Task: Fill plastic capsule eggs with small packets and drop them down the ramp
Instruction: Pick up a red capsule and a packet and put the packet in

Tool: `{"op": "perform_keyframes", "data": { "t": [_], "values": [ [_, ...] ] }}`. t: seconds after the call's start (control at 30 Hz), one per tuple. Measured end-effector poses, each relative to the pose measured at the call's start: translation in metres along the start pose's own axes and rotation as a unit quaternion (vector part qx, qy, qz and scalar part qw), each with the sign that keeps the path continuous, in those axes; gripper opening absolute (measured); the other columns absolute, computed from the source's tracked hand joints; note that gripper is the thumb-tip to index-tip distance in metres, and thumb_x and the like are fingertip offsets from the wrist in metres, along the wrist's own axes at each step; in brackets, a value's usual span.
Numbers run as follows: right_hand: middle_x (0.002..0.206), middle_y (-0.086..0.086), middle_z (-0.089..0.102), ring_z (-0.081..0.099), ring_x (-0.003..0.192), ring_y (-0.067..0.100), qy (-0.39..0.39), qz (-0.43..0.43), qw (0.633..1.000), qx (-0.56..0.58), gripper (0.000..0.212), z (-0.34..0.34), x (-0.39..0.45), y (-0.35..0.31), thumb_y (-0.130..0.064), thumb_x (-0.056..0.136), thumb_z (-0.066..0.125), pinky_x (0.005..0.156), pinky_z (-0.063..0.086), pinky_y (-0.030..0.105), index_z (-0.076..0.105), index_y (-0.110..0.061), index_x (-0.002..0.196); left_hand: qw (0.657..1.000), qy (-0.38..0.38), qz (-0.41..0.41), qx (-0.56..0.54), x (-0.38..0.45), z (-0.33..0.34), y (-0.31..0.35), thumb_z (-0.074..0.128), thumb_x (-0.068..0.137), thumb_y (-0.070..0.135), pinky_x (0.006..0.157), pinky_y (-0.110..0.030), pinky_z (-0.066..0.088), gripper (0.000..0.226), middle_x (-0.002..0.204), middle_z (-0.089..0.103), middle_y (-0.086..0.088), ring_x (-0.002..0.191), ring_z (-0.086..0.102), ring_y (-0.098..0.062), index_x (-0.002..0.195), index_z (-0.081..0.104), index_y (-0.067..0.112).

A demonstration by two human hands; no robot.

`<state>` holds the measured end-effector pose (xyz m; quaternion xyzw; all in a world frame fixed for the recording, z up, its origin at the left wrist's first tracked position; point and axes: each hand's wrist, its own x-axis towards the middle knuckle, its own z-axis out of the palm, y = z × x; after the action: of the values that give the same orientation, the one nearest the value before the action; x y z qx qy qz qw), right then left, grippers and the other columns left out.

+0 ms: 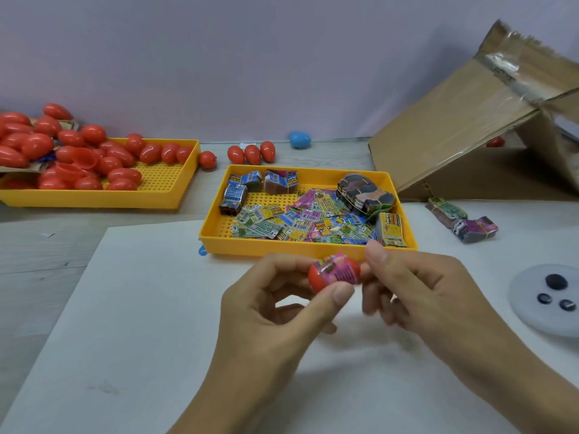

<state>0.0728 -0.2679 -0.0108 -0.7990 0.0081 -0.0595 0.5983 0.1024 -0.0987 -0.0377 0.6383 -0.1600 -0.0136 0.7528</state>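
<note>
My left hand [275,305] pinches a red capsule egg half [315,278] between thumb and fingers, just in front of the packet tray. A pink packet [340,269] sits curled in the egg's open mouth. My right hand [416,289] pinches the packet's right end with its fingertips. The yellow packet tray [216,241] holds several loose and bundled packets. A second yellow tray [175,183] at the left holds several red eggs [40,145]. The cardboard ramp [463,120] slopes up at the right.
Three red eggs [252,153] and a blue egg [300,140] lie behind the packet tray. Two packet bundles [460,222] lie right of it. A round white disc [545,297] with dark buttons sits at the right edge. A white sheet [125,308] covers the table front.
</note>
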Motion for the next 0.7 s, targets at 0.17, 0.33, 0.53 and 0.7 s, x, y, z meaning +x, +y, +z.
{"op": "perform_keyframes", "data": {
  "t": [0.17, 0.33, 0.53, 0.7],
  "values": [
    [0.111, -0.006, 0.068, 0.067, 0.082, 0.02, -0.055, -0.178, 0.98, -0.071, 0.05, -0.004, -0.005, -0.001, -0.045, 0.076, 0.079, 0.053, 0.052, 0.028, 0.065, -0.04, 0.123, 0.998, 0.009, -0.054, -0.022, 0.001, -0.002, 0.005, 0.072, 0.069, 0.052, 0.038, -0.029, 0.046, 0.043, 0.048, 0.057, -0.01, 0.036, 0.052, -0.021, 0.064, 0.068, 0.01],
    [0.078, -0.004, 0.07, 0.06, 0.064, 0.009, 0.018, -0.125, 0.992, -0.028, 0.034, 0.002, -0.009, -0.006, -0.052, 0.069, 0.078, 0.05, 0.048, 0.033, 0.077, -0.033, 0.097, 0.993, 0.001, -0.119, -0.022, 0.002, -0.003, 0.008, 0.044, 0.072, 0.08, 0.033, -0.019, 0.033, 0.072, 0.04, 0.051, -0.011, 0.03, 0.043, -0.02, 0.054, 0.066, 0.013],
    [0.059, -0.001, 0.058, 0.052, 0.052, 0.003, 0.101, -0.154, 0.982, -0.029, 0.021, -0.006, -0.008, -0.023, -0.048, 0.081, 0.064, 0.051, 0.04, 0.009, 0.073, -0.032, 0.072, 0.992, 0.116, -0.056, -0.005, 0.003, -0.008, 0.001, 0.039, 0.087, 0.065, 0.033, -0.015, 0.029, 0.063, 0.037, 0.043, -0.006, 0.03, 0.037, -0.011, 0.059, 0.071, 0.018],
    [0.078, -0.007, 0.07, 0.061, 0.066, 0.007, 0.267, -0.221, 0.927, -0.145, 0.013, -0.059, 0.01, -0.053, -0.048, 0.087, 0.064, 0.061, 0.052, 0.021, 0.073, -0.041, 0.094, 0.982, 0.139, 0.073, 0.109, 0.006, -0.001, -0.009, 0.06, 0.074, 0.057, 0.044, -0.011, 0.037, 0.024, 0.058, 0.058, 0.003, 0.046, 0.049, -0.004, 0.072, 0.068, 0.034]
  ]
}}
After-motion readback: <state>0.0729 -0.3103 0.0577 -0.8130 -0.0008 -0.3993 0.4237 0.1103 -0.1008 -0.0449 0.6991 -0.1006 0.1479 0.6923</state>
